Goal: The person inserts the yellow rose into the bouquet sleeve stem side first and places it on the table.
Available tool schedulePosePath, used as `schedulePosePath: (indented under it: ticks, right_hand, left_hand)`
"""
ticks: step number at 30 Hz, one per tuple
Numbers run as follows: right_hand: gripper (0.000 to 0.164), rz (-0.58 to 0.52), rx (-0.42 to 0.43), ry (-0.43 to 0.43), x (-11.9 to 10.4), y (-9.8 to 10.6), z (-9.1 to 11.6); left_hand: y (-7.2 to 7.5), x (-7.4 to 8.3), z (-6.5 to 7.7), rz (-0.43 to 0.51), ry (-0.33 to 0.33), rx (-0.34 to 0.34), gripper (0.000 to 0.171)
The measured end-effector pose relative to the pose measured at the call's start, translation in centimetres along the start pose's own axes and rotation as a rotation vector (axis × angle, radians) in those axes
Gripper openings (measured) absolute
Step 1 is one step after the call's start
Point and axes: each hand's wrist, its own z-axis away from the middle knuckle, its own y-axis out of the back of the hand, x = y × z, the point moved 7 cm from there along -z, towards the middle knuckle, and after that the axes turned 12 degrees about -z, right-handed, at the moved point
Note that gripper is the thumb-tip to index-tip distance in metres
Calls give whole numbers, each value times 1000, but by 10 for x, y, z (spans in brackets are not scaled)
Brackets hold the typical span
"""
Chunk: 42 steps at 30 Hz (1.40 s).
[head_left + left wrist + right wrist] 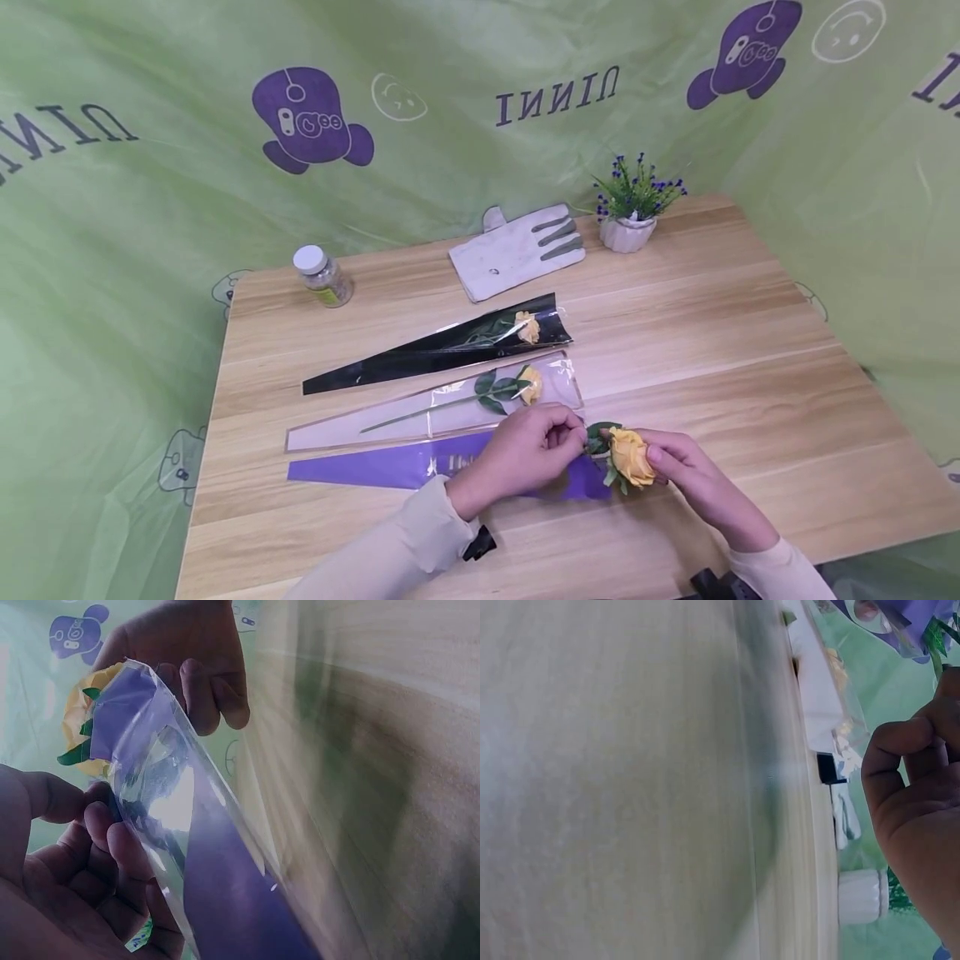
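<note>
My right hand (pixel 693 479) holds a yellow artificial rose (pixel 632 457) at its bloom, thumb on the petals. The bloom and some green leaves stick out of the wide end of a purple-and-clear flower sleeve (pixel 360 465). With thumb and fingers, my left hand (pixel 528 446) pinches the sleeve's edge close to the leaves. In the left wrist view the stem lies inside the sleeve (pixel 232 900), partly hidden by glare, and the left fingers (pixel 120 847) are at its rim. Only part of the right hand (pixel 930 802) shows in the right wrist view.
Beyond the purple sleeve lie a pale sleeve (pixel 330 432) and a black sleeve (pixel 375 369), each with a yellow rose inside. Farther back on the wooden table (pixel 735 333) are a white-capped jar (pixel 330 287), a work glove (pixel 502 262) and a potted plant (pixel 628 233).
</note>
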Motion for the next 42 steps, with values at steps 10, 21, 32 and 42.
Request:
schedulePosePath:
  ticks: [10, 21, 32, 42]
  right_hand:
    - [33, 159, 196, -21, 2, 8, -2]
    - [21, 261, 346, 25, -2, 6, -6]
    - [31, 273, 232, 87, -2, -9, -14]
    - [18, 335, 250, 85, -4, -15, -18]
  left_hand:
    - [2, 5, 0, -14, -4, 0, 12]
    - [2, 8, 1, -59, -21, 16, 15]
    - [6, 14, 0, -74, -44, 44, 18]
    - [7, 15, 1, -121, -18, 61, 19]
